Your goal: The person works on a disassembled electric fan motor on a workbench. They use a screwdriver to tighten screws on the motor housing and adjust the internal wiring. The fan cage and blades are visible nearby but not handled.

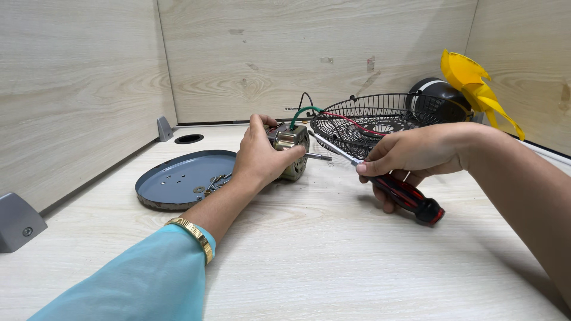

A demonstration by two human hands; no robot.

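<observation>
My left hand grips a small metal fan motor that rests on the pale wooden table, its shaft pointing right. Green, red and black wires rise from the motor's top. My right hand holds a screwdriver with a red and black handle. Its metal shank slants up and left, and the tip reaches the motor's upper right side. A gold bangle and a light blue sleeve are on my left arm.
A round blue-grey metal base plate with loose screws lies left of the motor. A black wire fan guard sits behind, with a dark housing and a yellow fan blade at the back right. Wooden walls enclose the table; grey brackets stand at left.
</observation>
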